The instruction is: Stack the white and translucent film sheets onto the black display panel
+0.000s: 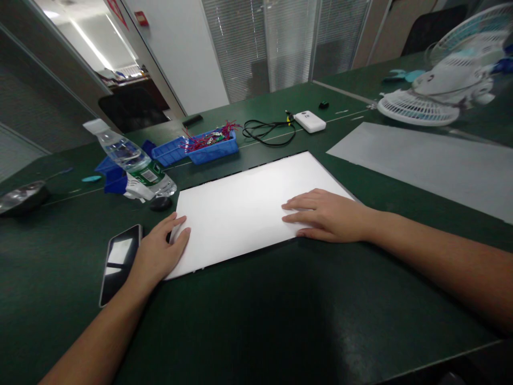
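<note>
A thin white rectangular panel [236,214] with dark edges lies flat on the green table. My left hand [160,248] rests at the panel's left edge, fingers apart, with the fingertips on its white face. Across the right part of the panel lies my right hand [326,216], palm down, its fingers stretched out and slightly spread. Neither hand is wrapped round anything. Close beside my left wrist is a smartphone [120,262], screen up. Just beyond my left fingers sits a small black rounded object [161,203].
A clear water bottle [128,155] leans on a dark blue item at the left. Blue bins [212,152] hold red wires. Behind the panel lie a black cable [266,140] and a white box-shaped device [310,122]. At right are a grey sheet [433,166] and a white fan [444,80].
</note>
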A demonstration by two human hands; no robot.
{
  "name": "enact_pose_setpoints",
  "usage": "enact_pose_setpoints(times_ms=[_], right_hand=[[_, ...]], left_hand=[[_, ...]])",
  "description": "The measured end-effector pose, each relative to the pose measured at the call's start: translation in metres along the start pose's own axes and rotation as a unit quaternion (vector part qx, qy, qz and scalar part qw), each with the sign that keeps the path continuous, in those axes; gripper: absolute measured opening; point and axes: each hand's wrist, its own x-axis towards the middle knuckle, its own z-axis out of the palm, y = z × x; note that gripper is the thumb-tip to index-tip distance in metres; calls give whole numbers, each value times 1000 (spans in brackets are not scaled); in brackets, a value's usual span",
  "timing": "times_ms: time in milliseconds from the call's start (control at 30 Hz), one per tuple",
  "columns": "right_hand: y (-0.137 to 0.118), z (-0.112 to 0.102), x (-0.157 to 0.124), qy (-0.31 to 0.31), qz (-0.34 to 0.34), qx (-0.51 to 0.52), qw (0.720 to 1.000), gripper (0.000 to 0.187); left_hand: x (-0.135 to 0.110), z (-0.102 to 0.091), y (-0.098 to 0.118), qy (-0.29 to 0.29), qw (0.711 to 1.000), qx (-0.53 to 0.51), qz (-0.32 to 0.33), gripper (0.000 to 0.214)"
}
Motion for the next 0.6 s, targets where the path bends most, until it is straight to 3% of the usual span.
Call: enact_pose_setpoints(times_ms=[600], right_hand=[[0,0,0,0,1,2,1000,42]], left_hand=[[1,2,-4,3,1000,-3,-3,58]])
